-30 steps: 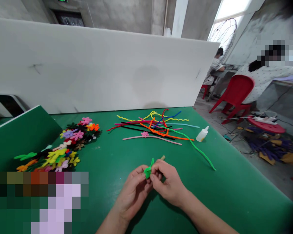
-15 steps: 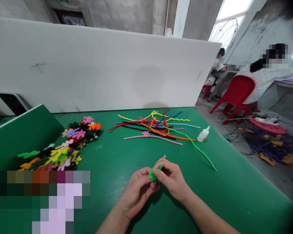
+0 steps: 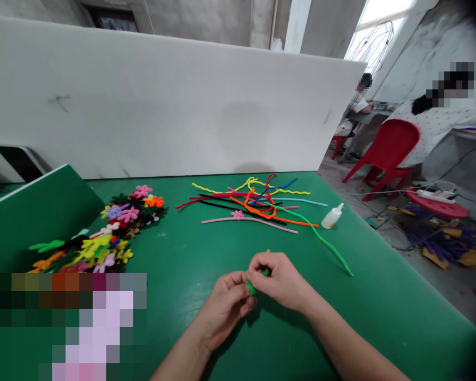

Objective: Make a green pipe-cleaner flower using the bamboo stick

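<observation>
From far off, I'm pinching the green piece with my left hand and right hand. I'm guessing it's soft, light, bendy, best held by its edges.

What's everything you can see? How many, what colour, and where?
Table: 1, green, foreground
Green fuzzy piece: 1, green, lower centre
Pipe cleaners: many, mixed colours, table's far side
Pink flower: 1, pink, among pipe cleaners
Flower pile: 1, mixed colours, table's left
Squeeze bottle: 1, white, table's right
Divider: 1, white, behind table
Panel: 1, green, left
Phone-like device: 1, black, far left
People: 2, white tops, right background
Chair: 1 clear, red, right
Stool: 1, red, right
Power strip: 1, white, on stool
Scraps: many, purple and orange, floor
Window: 1, white, top right
Left hand: 1, bare, pinching green fuzzy piece
Right hand: 1, bare, pinching green fuzzy piece
</observation>
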Tool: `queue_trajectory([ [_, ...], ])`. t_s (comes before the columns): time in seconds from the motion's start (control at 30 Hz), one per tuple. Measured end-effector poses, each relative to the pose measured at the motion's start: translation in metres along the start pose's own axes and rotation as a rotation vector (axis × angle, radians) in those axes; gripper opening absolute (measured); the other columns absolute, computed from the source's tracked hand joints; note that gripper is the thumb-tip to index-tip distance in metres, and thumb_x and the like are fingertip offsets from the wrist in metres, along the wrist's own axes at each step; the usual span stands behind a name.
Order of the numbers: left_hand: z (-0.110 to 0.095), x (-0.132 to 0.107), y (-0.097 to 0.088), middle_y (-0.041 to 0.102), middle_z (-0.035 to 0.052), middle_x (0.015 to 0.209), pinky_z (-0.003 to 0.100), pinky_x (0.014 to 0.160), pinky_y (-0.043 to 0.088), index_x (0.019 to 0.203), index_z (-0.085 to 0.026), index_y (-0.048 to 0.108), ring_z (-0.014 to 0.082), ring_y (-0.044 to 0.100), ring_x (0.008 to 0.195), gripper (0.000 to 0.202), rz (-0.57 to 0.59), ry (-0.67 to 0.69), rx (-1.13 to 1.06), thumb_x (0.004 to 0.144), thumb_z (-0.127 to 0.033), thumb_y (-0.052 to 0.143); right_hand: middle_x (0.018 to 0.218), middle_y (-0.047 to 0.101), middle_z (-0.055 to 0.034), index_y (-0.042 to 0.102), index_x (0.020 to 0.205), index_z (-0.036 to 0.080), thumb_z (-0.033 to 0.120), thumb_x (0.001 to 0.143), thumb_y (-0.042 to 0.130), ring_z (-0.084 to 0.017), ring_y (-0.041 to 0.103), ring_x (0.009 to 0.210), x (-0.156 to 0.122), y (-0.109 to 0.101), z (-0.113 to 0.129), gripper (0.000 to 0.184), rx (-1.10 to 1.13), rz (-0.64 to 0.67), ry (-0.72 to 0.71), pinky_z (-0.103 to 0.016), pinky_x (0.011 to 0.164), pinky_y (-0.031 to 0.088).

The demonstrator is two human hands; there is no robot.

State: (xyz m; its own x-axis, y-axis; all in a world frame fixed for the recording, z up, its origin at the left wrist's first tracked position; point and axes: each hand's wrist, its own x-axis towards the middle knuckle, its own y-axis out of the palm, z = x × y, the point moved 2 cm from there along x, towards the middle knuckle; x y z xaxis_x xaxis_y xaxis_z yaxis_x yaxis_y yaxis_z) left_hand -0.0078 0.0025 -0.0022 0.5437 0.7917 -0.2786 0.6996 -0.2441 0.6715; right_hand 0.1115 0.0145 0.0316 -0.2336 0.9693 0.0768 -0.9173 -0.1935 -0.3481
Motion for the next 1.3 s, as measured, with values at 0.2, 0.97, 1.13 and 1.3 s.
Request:
queue_trajectory([
  [0.2,-0.009,-0.002,0.002,0.047,-0.0027,0.05,0.023,0.051,0.03,0.064,-0.012,0.055,0.0052,0.036,0.043,0.014,0.053,0.093,-0.134,0.077,-0.012,0.05,0.064,0.053,0.0008,0.058,0.08,0.015,0.032,0.077,0.054,-0.009,0.047,0.055,-0.001,0.002,-0.011,0.018,0.408,0.006,0.006,-0.022,0.053,0.038],
  [0.97,-0.007,-0.002,0.002,0.047,-0.0033,0.047,0.024,0.051,0.028,0.064,-0.012,0.056,0.0044,0.033,0.039,0.011,0.074,0.051,-0.113,0.074,-0.012,0.051,0.06,0.054,0.0013,0.058,0.067,0.015,0.034,0.075,0.057,-0.01,0.052,0.054,0.002,0.004,-0.002,0.021,0.381,0.119,-0.018,-0.022,0.052,0.042],
  [1.13,-0.006,-0.001,0.002,0.044,-0.005,0.044,0.023,0.048,0.025,0.058,-0.012,0.054,0.004,0.032,0.038,0.012,0.031,0.021,-0.034,0.069,-0.01,0.054,0.055,0.052,0.0029,0.054,0.064,0.015,0.032,0.074,0.057,-0.009,0.05,0.05,0.001,0.006,-0.003,0.02,0.336,0.126,0.016,-0.021,0.047,0.039],
  [1.3,-0.007,0.001,-0.001,0.044,-0.0054,0.047,0.021,0.045,0.024,0.06,-0.012,0.054,0.0042,0.033,0.04,0.009,-0.043,0.038,-0.02,0.069,-0.013,0.057,0.055,0.047,0.0041,0.054,0.063,0.015,0.028,0.075,0.056,-0.008,0.045,0.05,0.002,0.01,-0.005,0.017,0.28,0.049,0.025,-0.02,0.047,0.037],
])
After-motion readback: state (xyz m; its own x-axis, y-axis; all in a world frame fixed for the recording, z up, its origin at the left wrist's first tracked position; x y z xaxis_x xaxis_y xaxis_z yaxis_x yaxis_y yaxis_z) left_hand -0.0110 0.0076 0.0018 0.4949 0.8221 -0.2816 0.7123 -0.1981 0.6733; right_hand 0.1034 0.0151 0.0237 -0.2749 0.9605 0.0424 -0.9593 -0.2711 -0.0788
